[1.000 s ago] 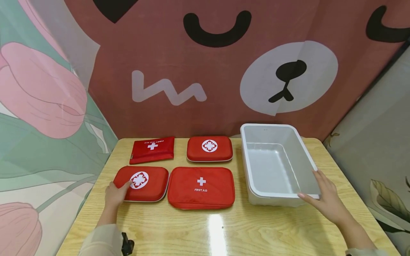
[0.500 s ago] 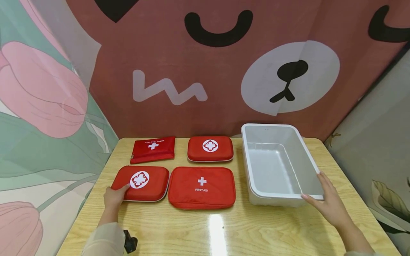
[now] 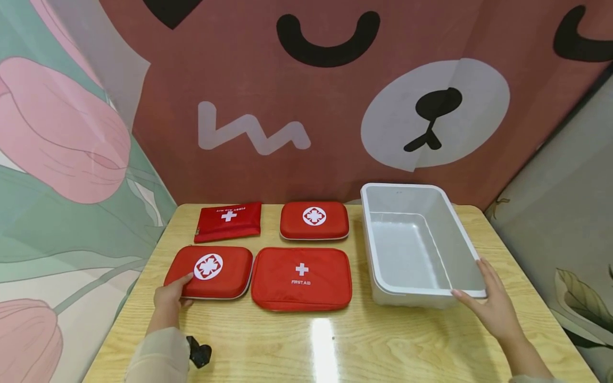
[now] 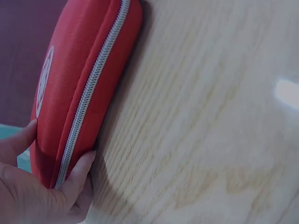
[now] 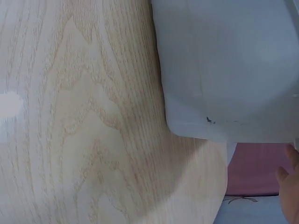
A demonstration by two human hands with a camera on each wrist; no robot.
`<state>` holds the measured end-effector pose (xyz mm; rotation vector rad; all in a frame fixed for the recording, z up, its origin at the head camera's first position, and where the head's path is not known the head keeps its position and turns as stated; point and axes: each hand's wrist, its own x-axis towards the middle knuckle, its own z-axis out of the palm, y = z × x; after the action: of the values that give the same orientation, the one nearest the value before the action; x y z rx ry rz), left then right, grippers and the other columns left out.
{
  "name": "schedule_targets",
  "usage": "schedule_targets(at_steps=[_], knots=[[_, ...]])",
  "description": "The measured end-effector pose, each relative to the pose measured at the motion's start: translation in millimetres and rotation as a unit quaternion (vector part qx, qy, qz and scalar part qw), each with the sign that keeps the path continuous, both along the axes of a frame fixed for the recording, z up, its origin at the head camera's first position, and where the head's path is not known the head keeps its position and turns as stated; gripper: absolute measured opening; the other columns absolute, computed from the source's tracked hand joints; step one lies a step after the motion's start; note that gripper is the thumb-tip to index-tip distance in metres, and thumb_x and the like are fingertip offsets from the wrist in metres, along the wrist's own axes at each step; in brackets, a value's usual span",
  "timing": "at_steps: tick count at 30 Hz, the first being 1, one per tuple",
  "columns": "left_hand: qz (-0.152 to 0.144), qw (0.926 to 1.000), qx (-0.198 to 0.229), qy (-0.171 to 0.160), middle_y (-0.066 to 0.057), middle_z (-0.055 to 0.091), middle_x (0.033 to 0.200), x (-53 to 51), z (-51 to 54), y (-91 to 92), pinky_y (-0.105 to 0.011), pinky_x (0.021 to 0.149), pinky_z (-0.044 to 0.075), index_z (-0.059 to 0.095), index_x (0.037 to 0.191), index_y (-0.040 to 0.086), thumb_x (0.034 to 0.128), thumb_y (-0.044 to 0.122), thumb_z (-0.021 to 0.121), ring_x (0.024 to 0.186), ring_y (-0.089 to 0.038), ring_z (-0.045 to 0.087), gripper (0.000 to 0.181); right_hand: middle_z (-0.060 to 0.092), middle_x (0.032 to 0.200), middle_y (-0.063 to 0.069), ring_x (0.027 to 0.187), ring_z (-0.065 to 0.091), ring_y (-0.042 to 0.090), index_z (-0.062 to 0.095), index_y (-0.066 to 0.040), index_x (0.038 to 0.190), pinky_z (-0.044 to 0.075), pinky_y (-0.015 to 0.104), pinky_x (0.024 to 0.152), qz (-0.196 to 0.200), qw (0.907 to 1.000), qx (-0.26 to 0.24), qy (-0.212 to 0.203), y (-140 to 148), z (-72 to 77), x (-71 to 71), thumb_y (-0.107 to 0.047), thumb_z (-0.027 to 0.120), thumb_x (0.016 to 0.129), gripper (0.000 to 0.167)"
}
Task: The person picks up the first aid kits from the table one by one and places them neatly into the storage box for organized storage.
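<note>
The left hand's [image 3: 168, 298] fingers [image 4: 80, 173], slightly parted, pinch the near-left corner of a red case [image 3: 217, 284] on the bench [image 3: 258, 346]. The right hand [image 3: 493, 308], thumb spread, grips a white bin's [image 3: 407, 255] near-right rim. A "FIRST AID" pouch [image 3: 301, 295] lies between; two red kits [image 3: 313, 229] sit behind.

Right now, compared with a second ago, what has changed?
The left hand has shifted slightly left and toward the person on the near-left red case, its fingertips now showing below the near edge. The right hand stays at the white bin; the case, bin and three other kits haven't visibly moved.
</note>
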<state>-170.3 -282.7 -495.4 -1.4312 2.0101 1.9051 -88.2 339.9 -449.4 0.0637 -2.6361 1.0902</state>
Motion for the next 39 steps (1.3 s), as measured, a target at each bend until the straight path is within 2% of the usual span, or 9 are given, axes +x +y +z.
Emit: schedule_targets(at_steps=[3,7,10,13,24,28,30,35,39], knots=[[0.027,0.9979,0.055,0.019,-0.022,0.03,0.13,2.1,1.0,2.5,-0.033,0.063,0.05,0.005,0.135,-0.003,0.0687,0.028,0.071,0.078,-0.027,0.056,0.099,0.01,0.14,0.021,0.126,0.004,0.034,0.016,-0.002,0.137,0.002,0.058,0.095,-0.013,0.9996,-0.025,0.006,-1.0,-2.3,0.5,-0.014,0.066,0.074,0.081],[0.049,0.9902,0.121,0.049,-0.017,0.023,0.136,7.6,6.7,7.3,-0.042,0.081,0.039,0.0,0.136,0.0,0.0665,0.023,0.073,0.112,-0.029,0.037,0.104,0.013,0.141,0.013,0.126,0.008,0.015,0.02,-0.005,0.136,0.004,0.039,0.102,-0.027,0.9976,-0.058,0.025,-2.7,-6.3,1.9,-0.007,0.067,0.072,0.079],[0.058,0.9866,0.139,0.061,-0.015,0.023,0.137,10.0,9.7,9.4,-0.042,0.084,0.037,0.0,0.137,0.003,0.0661,0.02,0.074,0.115,-0.029,0.035,0.104,0.014,0.142,0.005,0.121,0.012,0.001,0.021,-0.006,0.136,0.01,0.015,0.098,-0.034,0.9953,-0.085,0.032,-4.5,-9.1,2.3,-0.002,0.065,0.073,0.078],[0.067,0.9848,0.143,0.072,-0.014,0.024,0.136,12.0,10.6,10.2,-0.04,0.083,0.038,0.0,0.138,0.007,0.0668,0.019,0.073,0.114,-0.028,0.036,0.103,0.014,0.142,-0.001,0.117,0.017,-0.003,0.021,-0.006,0.136,0.015,0.002,0.089,-0.039,0.9925,-0.112,0.032,-6.3,-11.0,2.1,0.002,0.063,0.073,0.076],[0.077,0.9836,0.138,0.087,-0.01,0.018,0.139,12.5,8.9,11.2,-0.039,0.085,0.037,-0.004,0.137,0.013,0.0681,0.024,0.072,0.116,-0.026,0.033,0.103,0.013,0.142,-0.006,0.119,0.018,0.001,0.02,-0.011,0.137,0.021,0.004,0.089,-0.055,0.987,-0.15,0.018,-7.5,-12.8,3.4,0.008,0.061,0.074,0.077],[0.105,0.9783,0.146,0.103,-0.006,0.018,0.139,4.7,-7.9,6.5,-0.04,0.085,0.037,0.0,0.137,0.02,0.0664,0.029,0.073,0.117,-0.024,0.033,0.102,0.014,0.142,-0.004,0.12,0.018,0.001,0.021,-0.011,0.137,0.022,0.005,0.09,-0.059,0.9855,-0.158,0.018,-7.3,-12.7,3.4,0.008,0.06,0.074,0.077],[0.114,0.9754,0.148,0.118,-0.004,0.018,0.139,-0.8,-23.4,0.3,-0.04,0.085,0.036,0.001,0.138,0.023,0.0632,0.032,0.074,0.117,-0.023,0.033,0.105,0.013,0.142,-0.004,0.12,0.018,0.002,0.021,-0.012,0.137,0.022,0.005,0.089,-0.058,0.9847,-0.164,0.017,-6.7,-12.7,3.6,0.008,0.06,0.074,0.077],[0.12,0.9739,0.128,0.144,-0.004,0.02,0.138,-14.5,-56.9,-14.9,-0.038,0.087,0.035,0.002,0.137,0.028,0.0581,0.04,0.075,0.115,-0.023,0.037,0.108,0.013,0.142,-0.003,0.122,0.018,0.007,0.022,-0.01,0.137,0.025,0.006,0.088,-0.035,0.969,-0.243,0.024,-6.0,-14.2,2.3,0.012,0.059,0.074,0.076],[0.126,0.9748,0.107,0.149,-0.004,0.022,0.136,-21.5,-60.9,-18.9,-0.035,0.087,0.036,0.003,0.136,0.028,0.0565,0.045,0.072,0.112,-0.023,0.039,0.107,0.012,0.142,-0.001,0.124,0.016,0.009,0.023,-0.008,0.136,0.025,0.007,0.089,-0.027,0.9564,-0.289,0.028,-7.6,-16.9,1.8,0.015,0.058,0.072,0.076]])
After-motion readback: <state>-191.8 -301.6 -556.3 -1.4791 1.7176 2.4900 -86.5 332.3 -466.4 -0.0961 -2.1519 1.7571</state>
